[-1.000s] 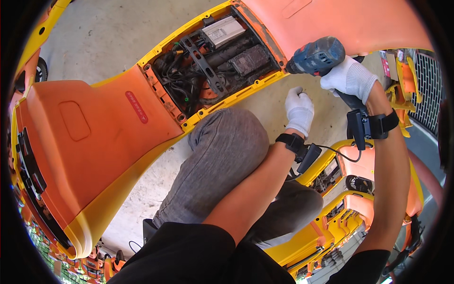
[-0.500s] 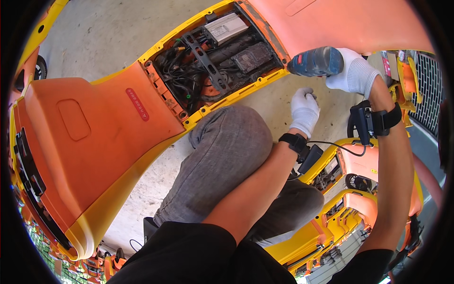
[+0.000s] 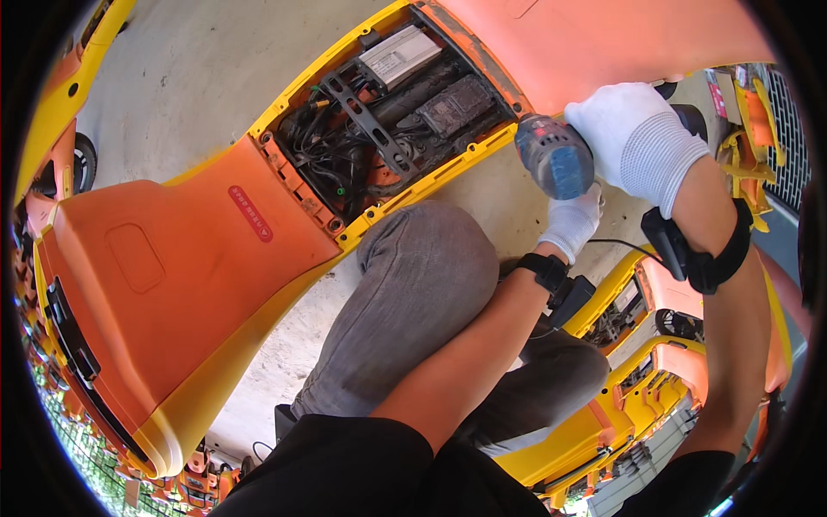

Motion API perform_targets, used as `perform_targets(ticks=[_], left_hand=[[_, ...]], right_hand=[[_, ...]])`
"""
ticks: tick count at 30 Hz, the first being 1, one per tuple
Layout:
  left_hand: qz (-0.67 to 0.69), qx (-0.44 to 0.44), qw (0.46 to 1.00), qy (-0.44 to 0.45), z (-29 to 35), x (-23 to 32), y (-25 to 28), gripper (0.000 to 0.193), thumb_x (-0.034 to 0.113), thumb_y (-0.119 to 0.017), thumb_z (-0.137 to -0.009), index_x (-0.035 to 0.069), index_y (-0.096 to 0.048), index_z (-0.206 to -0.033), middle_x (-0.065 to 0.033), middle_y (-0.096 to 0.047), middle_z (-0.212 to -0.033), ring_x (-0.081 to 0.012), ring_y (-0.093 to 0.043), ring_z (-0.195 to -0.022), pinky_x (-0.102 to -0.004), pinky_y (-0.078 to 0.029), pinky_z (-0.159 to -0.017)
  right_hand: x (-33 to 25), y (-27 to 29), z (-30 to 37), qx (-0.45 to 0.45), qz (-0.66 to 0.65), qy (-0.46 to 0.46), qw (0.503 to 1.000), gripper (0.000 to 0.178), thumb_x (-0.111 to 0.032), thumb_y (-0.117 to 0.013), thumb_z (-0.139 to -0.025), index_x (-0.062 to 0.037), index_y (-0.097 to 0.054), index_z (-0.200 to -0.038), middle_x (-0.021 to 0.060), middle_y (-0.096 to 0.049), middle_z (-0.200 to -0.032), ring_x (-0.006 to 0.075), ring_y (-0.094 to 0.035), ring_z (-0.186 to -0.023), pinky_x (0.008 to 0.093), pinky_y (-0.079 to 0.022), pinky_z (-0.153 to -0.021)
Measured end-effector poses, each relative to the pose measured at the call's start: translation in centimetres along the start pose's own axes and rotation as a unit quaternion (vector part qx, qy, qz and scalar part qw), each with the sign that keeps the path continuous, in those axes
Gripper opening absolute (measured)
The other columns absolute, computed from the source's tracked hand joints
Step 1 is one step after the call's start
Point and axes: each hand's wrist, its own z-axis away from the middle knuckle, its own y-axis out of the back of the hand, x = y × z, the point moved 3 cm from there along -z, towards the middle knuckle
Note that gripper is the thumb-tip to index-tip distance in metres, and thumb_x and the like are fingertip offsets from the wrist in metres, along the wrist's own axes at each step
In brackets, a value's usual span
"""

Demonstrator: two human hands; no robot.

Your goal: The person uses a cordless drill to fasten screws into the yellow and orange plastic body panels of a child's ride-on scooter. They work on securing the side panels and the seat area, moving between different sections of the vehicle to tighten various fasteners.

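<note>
My right hand (image 3: 633,129), in a white knit glove, grips a blue and black cordless drill (image 3: 564,164). The drill is at the near right corner of an opening in an orange and yellow scooter body (image 3: 207,233). Just under the drill is my left hand (image 3: 570,222), gloved in white too, with its fingers curled. The drill partly covers them, and what they hold, if anything, does not show. Inside the opening lie a silver metal box (image 3: 401,56), a black slotted bracket (image 3: 366,121), a dusty black box (image 3: 455,105) and tangled black cables (image 3: 323,142).
My bent knee in grey jeans (image 3: 422,267) is close to the body's near edge. More orange and yellow scooter bodies (image 3: 594,431) stand at the lower right, another yellow frame (image 3: 65,112) at the upper left. A black cable (image 3: 624,245) runs between my wrist straps.
The drill has swung round, its rear now toward me, and my right hand has come closer. My left hand has moved right and a little nearer, partly under the drill. The view has shifted slightly.
</note>
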Motion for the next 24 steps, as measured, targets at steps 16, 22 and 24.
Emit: perform_targets(ticks=[16,22,24], left_hand=[[-0.155,-0.002,0.987,-0.046,-0.4,0.0,2.7,0.019,0.017,-0.061,-0.096,-0.001,-0.064,-0.101,-0.0049,-0.065,-0.082,-0.0123,-0.061,-0.068,-0.0279,-0.051,-0.058],[-0.279,-0.060,0.956,-0.075,1.3,-0.1,1.4,0.020,0.021,-0.069,-0.092,0.003,-0.066,-0.101,-0.0002,-0.063,-0.082,-0.0092,-0.057,-0.070,-0.0245,-0.049,-0.064],[-0.251,-0.097,0.961,-0.061,2.3,-0.1,0.6,0.020,0.020,-0.069,-0.093,0.002,-0.065,-0.101,-0.0010,-0.063,-0.085,-0.0094,-0.058,-0.073,-0.0234,-0.049,-0.067]], right_hand=[[2.0,-10.8,16.8,0.327,-0.607,-0.232,0.686,0.021,-0.012,-0.069,-0.087,-0.0068,-0.071,-0.107,0.0047,-0.070,-0.103,0.0175,-0.066,-0.090,0.0294,-0.052,-0.081],[-8.3,-19.6,20.0,0.384,-0.850,-0.307,0.189,0.033,-0.001,-0.072,-0.079,0.0003,-0.063,-0.111,0.0069,-0.067,-0.094,0.0162,-0.066,-0.073,0.0306,-0.055,-0.068],[-11.4,-21.3,20.4,0.375,-0.862,-0.321,0.117,0.034,0.000,-0.071,-0.075,0.0049,-0.062,-0.107,0.0080,-0.065,-0.080,0.0195,-0.066,-0.067,0.0321,-0.056,-0.067]])
